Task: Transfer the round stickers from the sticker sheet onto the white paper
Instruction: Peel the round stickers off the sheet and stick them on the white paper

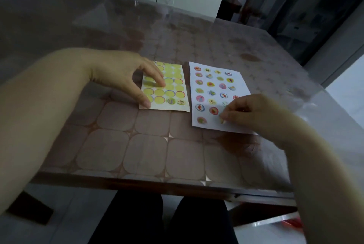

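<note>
Left hand (126, 78), fingers apart, presses the sticker sheet (167, 107); right hand (247, 113) pinches a round sticker (222, 120) on white paper (242, 84) (near edge).

1. The left forearm (49, 90) reaches in from the lower left, bare; the left hand (122, 74) is palm-down, fingers spread and nearly straight, tips pressing down, thumb (144, 102) stretched towards the body.
2. The right forearm (315, 155) comes from the lower right, bare; the right hand (248, 111) has its fingers curled, tips drawn together and pointing down; too blurred to tell whether they pinch anything.
</note>
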Available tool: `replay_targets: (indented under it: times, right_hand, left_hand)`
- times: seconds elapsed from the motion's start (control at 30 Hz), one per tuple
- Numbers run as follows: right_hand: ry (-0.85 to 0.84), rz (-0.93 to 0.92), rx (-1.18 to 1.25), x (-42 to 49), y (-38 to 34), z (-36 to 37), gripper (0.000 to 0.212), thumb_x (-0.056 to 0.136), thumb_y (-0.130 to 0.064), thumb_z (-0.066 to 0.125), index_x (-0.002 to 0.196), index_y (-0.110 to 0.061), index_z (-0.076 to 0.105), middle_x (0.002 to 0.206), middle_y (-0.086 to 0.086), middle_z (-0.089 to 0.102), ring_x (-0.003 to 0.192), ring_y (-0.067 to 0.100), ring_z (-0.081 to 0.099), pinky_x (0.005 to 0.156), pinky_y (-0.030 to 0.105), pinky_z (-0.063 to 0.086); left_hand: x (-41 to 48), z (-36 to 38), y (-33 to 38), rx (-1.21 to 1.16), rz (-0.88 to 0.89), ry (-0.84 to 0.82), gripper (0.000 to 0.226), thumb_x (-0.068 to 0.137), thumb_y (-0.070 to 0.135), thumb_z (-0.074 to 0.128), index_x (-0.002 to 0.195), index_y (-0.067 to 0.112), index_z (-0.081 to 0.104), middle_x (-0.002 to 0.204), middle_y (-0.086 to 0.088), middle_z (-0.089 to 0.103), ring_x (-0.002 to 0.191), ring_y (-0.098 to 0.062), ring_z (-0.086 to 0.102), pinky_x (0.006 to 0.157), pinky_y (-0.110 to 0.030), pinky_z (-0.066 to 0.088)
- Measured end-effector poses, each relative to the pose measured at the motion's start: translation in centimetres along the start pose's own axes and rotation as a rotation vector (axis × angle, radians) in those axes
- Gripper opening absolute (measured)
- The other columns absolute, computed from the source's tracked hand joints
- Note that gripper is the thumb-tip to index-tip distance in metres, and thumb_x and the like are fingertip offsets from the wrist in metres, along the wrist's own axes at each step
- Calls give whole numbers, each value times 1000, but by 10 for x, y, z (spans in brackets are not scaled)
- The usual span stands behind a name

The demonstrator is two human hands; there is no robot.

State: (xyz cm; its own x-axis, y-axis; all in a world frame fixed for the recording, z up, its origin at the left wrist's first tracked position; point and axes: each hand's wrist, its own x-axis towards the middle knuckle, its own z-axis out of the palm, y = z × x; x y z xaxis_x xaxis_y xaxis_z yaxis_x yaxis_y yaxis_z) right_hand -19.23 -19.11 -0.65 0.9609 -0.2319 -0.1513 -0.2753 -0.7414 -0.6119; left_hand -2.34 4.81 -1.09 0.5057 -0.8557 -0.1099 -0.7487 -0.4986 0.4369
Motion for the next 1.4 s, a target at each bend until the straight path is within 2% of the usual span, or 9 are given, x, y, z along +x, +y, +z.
replay_targets:
  times: [0.13,0.43,0.57,0.77,0.87,0.97,1.13,1.27,1.4]
  right_hand:
    - [35,5,23,1,-2,7,21,76,-39,70,68,-20,72,74,-5,61,73,13,51,60,27,35]
    - [76,9,16,1,-2,10,9,72,-34,76,70,-26,72,78,-9,64,74,7,53,58,21,38]
    - [82,6,-3,1,-4,11,11,70,-31,78,69,-23,71,71,-8,60,66,7,49,53,20,35]
    - [50,65,-202,10,-6,4,44,63,-44,79,70,-24,40,74,-10,38,62,6,34,51,24,25]
    - [-22,75,-291,14,-7,0,49,64,-48,77,68,-25,35,70,-9,34,59,9,31,51,25,23]
    - [-35,-45,-264,12,-13,-3,43,67,-44,76,70,-20,41,68,-13,34,58,9,34,53,23,27]
    - [-10,-364,-134,26,-48,19,14,78,-34,70,79,-24,60,72,-8,52,51,1,45,52,16,37]
    - [23,-379,-173,47,-51,39,13,82,-28,67,95,-27,70,76,-13,54,58,0,48,53,10,35]
    - [4,-341,20,50,-43,48,8,76,-30,73,81,-36,70,78,-12,59,63,3,55,49,9,42]
  left_hand:
    - [3,3,-1,-18,-30,37,71,36,77,65,103,55,59,118,37,51,120,12,39,107,-20,25]
    - [4,2,3,-33,-67,140,59,48,74,68,101,51,59,118,30,50,118,3,41,97,-18,25]
    - [4,3,4,-29,-61,159,54,55,56,69,107,46,58,121,23,49,118,1,40,98,-20,25]
    - [4,5,9,-46,-40,183,55,53,52,69,107,45,58,119,22,48,114,2,38,92,-15,24]
    - [6,6,11,-32,-19,186,54,52,53,69,105,47,58,117,23,48,113,2,39,86,-6,25]
    - [5,5,11,-36,-18,170,55,53,56,73,105,47,60,114,28,50,111,6,40,85,1,24]
    - [5,9,11,-40,6,162,53,48,71,62,98,54,59,105,34,55,107,13,46,96,-16,34]
    - [9,13,13,-76,6,145,51,56,57,76,103,48,57,94,21,56,98,0,50,91,-25,41]
    - [12,16,14,-106,2,124,58,60,45,76,113,43,53,94,12,54,94,-10,51,85,-22,39]
